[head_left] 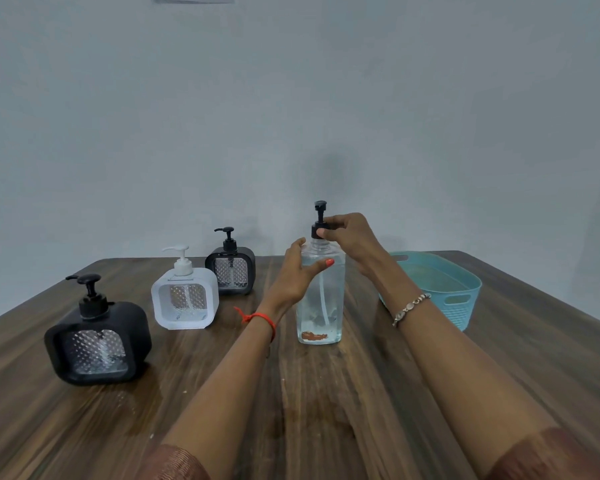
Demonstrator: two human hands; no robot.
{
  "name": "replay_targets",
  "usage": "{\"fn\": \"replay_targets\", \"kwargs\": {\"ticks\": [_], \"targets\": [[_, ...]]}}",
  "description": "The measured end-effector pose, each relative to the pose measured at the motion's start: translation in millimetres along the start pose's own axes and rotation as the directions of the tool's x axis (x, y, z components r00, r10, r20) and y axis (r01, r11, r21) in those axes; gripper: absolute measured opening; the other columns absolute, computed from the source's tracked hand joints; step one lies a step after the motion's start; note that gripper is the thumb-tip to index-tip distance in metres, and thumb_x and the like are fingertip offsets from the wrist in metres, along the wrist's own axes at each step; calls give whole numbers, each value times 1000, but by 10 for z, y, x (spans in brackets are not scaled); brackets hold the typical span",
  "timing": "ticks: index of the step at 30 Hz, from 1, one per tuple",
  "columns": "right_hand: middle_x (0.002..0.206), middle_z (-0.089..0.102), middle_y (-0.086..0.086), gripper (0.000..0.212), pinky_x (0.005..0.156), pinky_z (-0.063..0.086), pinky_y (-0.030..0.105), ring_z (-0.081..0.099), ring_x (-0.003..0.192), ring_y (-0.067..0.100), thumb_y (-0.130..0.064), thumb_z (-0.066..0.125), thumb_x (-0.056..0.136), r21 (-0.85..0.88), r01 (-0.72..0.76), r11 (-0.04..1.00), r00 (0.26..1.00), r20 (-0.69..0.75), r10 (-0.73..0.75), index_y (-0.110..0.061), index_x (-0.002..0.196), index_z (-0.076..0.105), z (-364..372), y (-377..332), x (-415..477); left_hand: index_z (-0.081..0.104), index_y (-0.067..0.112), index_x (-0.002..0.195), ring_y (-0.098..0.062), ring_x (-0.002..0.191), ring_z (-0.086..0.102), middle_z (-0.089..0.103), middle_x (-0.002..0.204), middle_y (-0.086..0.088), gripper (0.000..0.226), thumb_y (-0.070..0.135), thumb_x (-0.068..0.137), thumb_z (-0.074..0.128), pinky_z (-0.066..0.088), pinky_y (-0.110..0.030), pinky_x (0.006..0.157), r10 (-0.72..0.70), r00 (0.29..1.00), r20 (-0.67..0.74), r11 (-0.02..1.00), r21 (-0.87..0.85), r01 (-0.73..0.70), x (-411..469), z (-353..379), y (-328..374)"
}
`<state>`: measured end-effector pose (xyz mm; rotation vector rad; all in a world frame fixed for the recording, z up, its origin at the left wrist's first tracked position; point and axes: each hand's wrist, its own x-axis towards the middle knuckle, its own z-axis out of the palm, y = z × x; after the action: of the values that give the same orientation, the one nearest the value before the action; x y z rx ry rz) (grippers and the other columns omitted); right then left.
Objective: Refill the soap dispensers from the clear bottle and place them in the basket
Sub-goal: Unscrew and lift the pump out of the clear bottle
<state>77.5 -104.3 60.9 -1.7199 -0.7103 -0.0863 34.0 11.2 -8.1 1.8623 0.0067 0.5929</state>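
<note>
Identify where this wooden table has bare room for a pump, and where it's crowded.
Bare: the near table strip before the tall clear plastic bottle; also right of the teal plastic basket. Crowded: the left, with two black square dispensers and a white one.

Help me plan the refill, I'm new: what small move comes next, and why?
Probably twist the pump collar loose. The right hand pinches that black collar while the left hand grips the clear bottle at its shoulder, and the pump is still seated, so nothing can pour yet.
</note>
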Motion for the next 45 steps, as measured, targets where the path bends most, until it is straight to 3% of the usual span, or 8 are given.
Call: {"fn": "replay_targets", "kwargs": {"ticks": [3,7,13,17,22,29,36,45], "targets": [[94,68,7,32,73,47,18,62,79,10,-19,74,77,-73,8,997,999,48,-5,-2,102,66,44,-11,-64,31,13,141,-14,123,45,44,137,0,67,30,86,64,37,-29,104,20,1000,-1,1000,-12,-20,-23,2,31],[97,65,5,44,84,47,32,61,87,18,-26,81,67,-184,-35,982,991,-132,10,-4,101,63,106,2,-34,34,11,138,-21,124,48,47,136,-7,62,26,86,64,40,-27,99,39,999,-4,999,-35,-39,-44,7,44],[102,63,12,34,66,40,16,56,92,18,-4,64,76,-36,-70,997,994,-82,67,1,110,62,-9,-64,-32,20,13,147,-21,134,36,31,149,-6,78,35,85,64,32,-34,110,3,1000,-12,1000,13,-3,-55,10,53],[94,70,8,39,84,49,36,64,88,20,-32,79,66,-238,-53,970,996,-83,34,-5,92,68,137,-45,-60,35,13,135,-11,113,50,49,130,-2,55,22,88,63,43,-24,99,37,999,5,999,-37,-37,-94,16,109],[88,72,10,23,91,46,49,65,88,24,-19,77,68,-219,-34,975,987,-159,-1,-4,84,71,123,-119,-34,10,9,147,-18,131,39,37,143,-2,83,30,87,64,33,-28,105,-24,1000,13,999,-44,25,-123,18,105],[97,71,10,25,64,43,6,61,78,8,-9,74,74,132,53,990,973,-231,-22,-3,98,71,-44,-370,-9,32,7,134,-18,116,51,49,135,-8,63,28,85,65,42,-27,95,-18,1000,-14,1000,-20,18,-83,9,48],[95,72,11,23,70,48,13,63,80,15,-12,73,76,67,169,983,909,-395,-130,-3,98,71,-149,-568,-1,30,7,135,-18,119,47,45,138,-8,59,27,88,61,38,-24,93,4,1000,-11,1000,7,-4,-106,27,67],[91,70,9,21,54,40,-1,59,72,10,-10,72,76,19,261,965,875,-426,-228,-3,95,70,-222,-763,-85,27,7,136,-18,120,47,44,138,-8,61,27,89,60,39,-25,93,-5,1000,-6,1000,-3,5,-107,28,44]]}}
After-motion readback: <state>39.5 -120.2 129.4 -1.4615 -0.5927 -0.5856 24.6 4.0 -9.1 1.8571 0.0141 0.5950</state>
